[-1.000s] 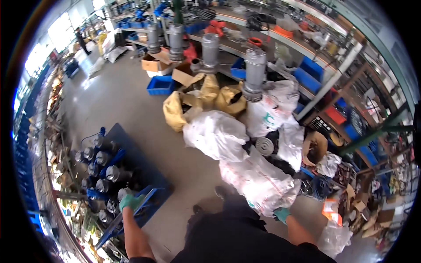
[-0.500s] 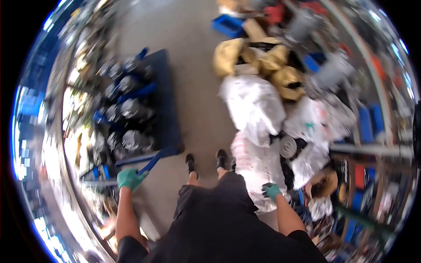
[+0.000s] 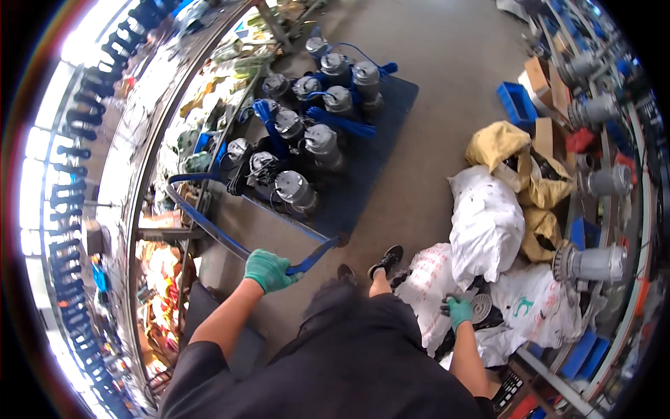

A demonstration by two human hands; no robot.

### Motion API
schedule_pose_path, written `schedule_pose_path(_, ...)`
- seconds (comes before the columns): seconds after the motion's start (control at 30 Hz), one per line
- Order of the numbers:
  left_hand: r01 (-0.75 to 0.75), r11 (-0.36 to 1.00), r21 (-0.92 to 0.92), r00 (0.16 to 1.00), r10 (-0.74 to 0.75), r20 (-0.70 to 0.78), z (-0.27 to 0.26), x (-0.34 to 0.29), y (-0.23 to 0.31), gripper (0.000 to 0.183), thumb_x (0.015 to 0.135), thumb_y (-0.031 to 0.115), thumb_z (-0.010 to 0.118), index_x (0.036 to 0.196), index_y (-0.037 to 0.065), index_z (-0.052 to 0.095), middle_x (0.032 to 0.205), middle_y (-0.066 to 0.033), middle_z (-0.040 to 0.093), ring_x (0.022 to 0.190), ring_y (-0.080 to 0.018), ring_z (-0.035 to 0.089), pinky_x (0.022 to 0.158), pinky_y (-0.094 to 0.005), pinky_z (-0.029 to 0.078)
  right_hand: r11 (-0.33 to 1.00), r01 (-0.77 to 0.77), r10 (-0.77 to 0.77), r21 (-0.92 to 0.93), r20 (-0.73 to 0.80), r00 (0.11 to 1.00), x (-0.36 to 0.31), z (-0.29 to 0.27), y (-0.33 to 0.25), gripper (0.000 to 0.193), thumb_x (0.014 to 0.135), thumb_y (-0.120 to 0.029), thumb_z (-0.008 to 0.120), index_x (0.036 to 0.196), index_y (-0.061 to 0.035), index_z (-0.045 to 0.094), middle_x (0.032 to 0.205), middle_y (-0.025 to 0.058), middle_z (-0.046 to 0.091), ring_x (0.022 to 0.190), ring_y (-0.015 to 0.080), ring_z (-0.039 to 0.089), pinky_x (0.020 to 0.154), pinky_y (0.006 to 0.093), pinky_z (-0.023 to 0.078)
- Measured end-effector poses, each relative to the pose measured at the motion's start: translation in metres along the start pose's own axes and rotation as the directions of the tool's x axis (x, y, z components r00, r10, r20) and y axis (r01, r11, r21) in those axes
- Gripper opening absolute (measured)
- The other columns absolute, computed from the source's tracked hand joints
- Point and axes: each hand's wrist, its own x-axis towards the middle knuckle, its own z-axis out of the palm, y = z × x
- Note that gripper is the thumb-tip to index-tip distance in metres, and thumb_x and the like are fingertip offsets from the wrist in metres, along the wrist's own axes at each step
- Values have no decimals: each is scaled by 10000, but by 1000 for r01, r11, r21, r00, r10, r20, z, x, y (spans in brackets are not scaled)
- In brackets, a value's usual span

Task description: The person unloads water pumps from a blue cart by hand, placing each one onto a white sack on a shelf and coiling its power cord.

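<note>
Right hand (image 3: 458,312) shifting toward round disc (image 3: 481,307) since earlier frame

Head view: left hand (image 3: 269,271) is gripping the blue handle (image 3: 307,264); right fingers (image 3: 449,304) are curling loosely, cannot tell if holding. Grey cylinders (image 3: 324,145) could be tipping if the handle jerks. Ahead-left, the cart (image 3: 392,112) is looking flat, dark blue, crowded with cylinders and cables (image 3: 347,123).

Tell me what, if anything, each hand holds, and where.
The left hand grips the blue cart handle near its right corner. The right hand is by a white sack; whether it holds anything cannot be told.
</note>
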Motion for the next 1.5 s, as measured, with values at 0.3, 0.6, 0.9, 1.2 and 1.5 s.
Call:
schedule_pose_path(0.3,-163,974,-155,940,105,-325,-35,-35,-4,350,824,461,711,626,177,655,598,-69,624,591,-284,636,632,-419,477,964,-8,55,-265,172,984,-9,45,-125,287,1019,-111,551,1268,14,619,1043,148,714,766,226,712,651,341,616)
schedule_pose_path(0.6,-161,919,-359,735,-131,-666,-86,-56,-30,217,630,214,713,568,154,515,549,-37,502,512,-254,531,542,-394,417,875,111,52,-470,320,946,18,88,-286,297,1024,-102,521,1288,3,608,1051,140,705,762,205,699,661,322,597)
schedule_pose_path(0.9,-49,893,-448,779,-246,-576,-105,-74,-28,186,667,218,718,605,151,555,597,-26,564,570,-256,577,599,-384,464,782,190,186,-593,513,838,81,142,-352,328,1003,-126,546,1305,0,578,1042,158,692,798,237,700,684,361,617)
schedule_pose_path(1.2,36,899,-435,776,-300,-555,-99,-67,-17,197,689,201,721,588,151,560,551,-55,530,544,-282,560,617,-402,452,709,404,49,-578,612,789,104,186,-404,255,1008,-131,568,1220,-4,629,1005,116,698,764,194,677,648,326,578)
schedule_pose_path(1.5,49,882,-469,810,-310,-498,-106,-73,-11,294,773,196,726,571,157,514,520,-34,499,561,-287,562,713,-386,490,708,422,99,-565,672,734,17,221,-361,267,997,-156,607,1196,11,668,1006,111,715,816,192,704,717,321,593)
